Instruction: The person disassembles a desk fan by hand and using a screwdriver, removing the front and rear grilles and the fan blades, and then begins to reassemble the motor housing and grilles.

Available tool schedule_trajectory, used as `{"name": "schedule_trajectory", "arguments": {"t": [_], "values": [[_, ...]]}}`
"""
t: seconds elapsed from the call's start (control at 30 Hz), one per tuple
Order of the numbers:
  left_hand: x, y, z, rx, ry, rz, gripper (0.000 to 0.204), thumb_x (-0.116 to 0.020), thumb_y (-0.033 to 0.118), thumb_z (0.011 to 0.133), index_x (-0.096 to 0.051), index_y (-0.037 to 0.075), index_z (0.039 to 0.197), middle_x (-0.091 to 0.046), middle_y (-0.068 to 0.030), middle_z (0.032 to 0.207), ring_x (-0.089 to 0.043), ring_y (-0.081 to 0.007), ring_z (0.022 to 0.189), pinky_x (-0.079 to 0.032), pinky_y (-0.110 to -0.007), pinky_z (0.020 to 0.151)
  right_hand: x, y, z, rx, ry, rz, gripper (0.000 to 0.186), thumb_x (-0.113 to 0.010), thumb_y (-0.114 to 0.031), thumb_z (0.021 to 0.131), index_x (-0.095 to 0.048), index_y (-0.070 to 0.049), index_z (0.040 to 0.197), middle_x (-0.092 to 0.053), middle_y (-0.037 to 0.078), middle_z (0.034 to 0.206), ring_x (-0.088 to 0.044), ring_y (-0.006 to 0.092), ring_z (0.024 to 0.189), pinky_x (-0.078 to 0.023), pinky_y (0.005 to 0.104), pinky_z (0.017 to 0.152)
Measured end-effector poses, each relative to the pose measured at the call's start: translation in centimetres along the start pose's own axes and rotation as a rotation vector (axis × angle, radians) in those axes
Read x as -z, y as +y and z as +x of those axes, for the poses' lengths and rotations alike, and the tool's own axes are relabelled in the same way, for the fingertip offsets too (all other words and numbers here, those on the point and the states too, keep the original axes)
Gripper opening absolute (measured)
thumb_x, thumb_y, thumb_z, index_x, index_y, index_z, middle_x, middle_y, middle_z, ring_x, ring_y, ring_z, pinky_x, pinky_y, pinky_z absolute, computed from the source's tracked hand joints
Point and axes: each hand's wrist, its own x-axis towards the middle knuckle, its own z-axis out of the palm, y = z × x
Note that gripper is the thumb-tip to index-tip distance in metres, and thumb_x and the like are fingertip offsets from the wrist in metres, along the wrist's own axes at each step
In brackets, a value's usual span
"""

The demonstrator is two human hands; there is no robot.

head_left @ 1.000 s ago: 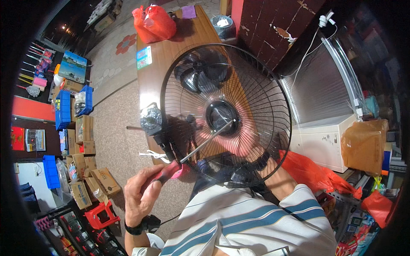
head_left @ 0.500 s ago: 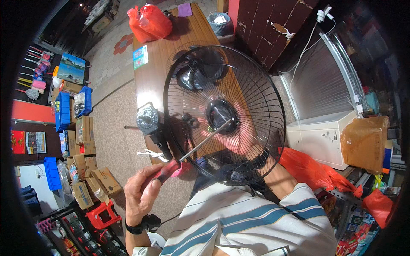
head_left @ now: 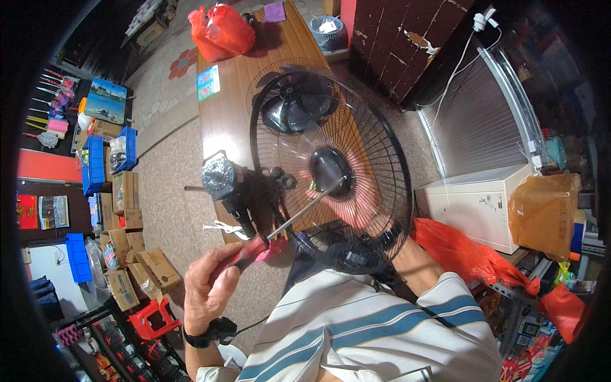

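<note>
Gripping a screwdriver (head_left: pixel 251 252), the left hand (head_left: pixel 211 277) sits beside the fan grille (head_left: pixel 330 169) — right hand (head_left: pixel 358 209) behind it, grip unclear.

Table (head_left: pixel 224 114): bag (head_left: pixel 221 33) and cloth (head_left: pixel 275 12) at far end, cloth right of bag; card (head_left: pixel 207 83) by left edge | Guard (head_left: pixel 327 164): before the person, right hand (head_left: pixel 351 205) behind it, screwdriver (head_left: pixel 254 249) from left hand (head_left: pixel 211 280) crossing its near side | Motor (head_left: pixel 218 176): left of guard | Bin (head_left: pixel 329 35): right of table's far end | Cartons (head_left: pixel 127 194): well left of table | Box (head_left: pixel 468 213): right of guard
</note>
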Motion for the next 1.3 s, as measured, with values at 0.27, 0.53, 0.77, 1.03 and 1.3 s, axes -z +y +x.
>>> {"name": "schedule_trajectory", "arguments": {"t": [0.27, 0.53, 0.77, 1.03, 1.3], "values": [[1.5, 2.0, 0.9, 0.329, -0.200, -0.232, 0.046, -0.059, 0.036, 0.110, -0.072, -0.006, 0.124, -0.061, 0.0000, 0.066, -0.045, -0.0049, 0.046, -0.031, -0.024, 0.044, 3.5, -1.1, -0.5, 0.091, -0.066, -0.661, 0.060, -0.056, -0.039, 0.114, -0.044, -0.005, 0.162, -0.052, 0.023, 0.157, -0.059, 0.0373, 0.141, -0.058, 0.0538, 0.113], [1.1, 2.6, 0.8, 0.525, -0.203, -0.303, 0.040, -0.062, 0.034, 0.110, -0.074, -0.004, 0.116, -0.061, 0.0014, 0.068, -0.050, -0.0035, 0.055, -0.035, -0.023, 0.049, 6.2, -0.1, -0.9, -0.055, 0.025, -0.321, 0.063, -0.052, -0.039, 0.115, -0.037, -0.007, 0.167, -0.049, 0.021, 0.161, -0.058, 0.0334, 0.142, -0.054, 0.0530, 0.118], [1.4, 2.7, 1.1, 0.199, -0.210, 0.063, 0.036, -0.064, 0.028, 0.107, -0.076, -0.006, 0.110, -0.063, -0.0025, 0.069, -0.055, -0.0080, 0.060, -0.044, -0.028, 0.055, 2.2, 0.8, -0.8, 0.027, -0.011, -0.444, 0.065, -0.049, -0.040, 0.116, -0.030, -0.013, 0.172, -0.044, 0.020, 0.167, -0.054, 0.0327, 0.147, -0.046, 0.0563, 0.125], [2.0, 3.3, 1.6, 0.094, -0.231, 0.236, 0.026, -0.069, 0.019, 0.102, -0.075, -0.006, 0.110, -0.063, -0.0087, 0.068, -0.061, -0.0135, 0.060, -0.049, -0.033, 0.057, -0.8, 0.4, -0.6, 0.014, 0.076, -0.279, 0.065, -0.051, -0.041, 0.115, -0.033, -0.015, 0.172, -0.044, 0.019, 0.167, -0.053, 0.0339, 0.148, -0.042, 0.0617, 0.126], [1.8, 4.7, 2.1, -0.247, -0.253, 0.727, 0.029, -0.077, 0.011, 0.091, -0.074, -0.001, 0.118, -0.071, -0.0157, 0.083, -0.071, -0.0375, 0.066, -0.056, -0.040, 0.060, 0.7, 0.5, -1.0, -0.012, 0.222, -0.191, 0.060, -0.051, -0.039, 0.115, -0.040, -0.015, 0.168, -0.047, 0.019, 0.165, -0.054, 0.0357, 0.146, -0.041, 0.0661, 0.125]]}}
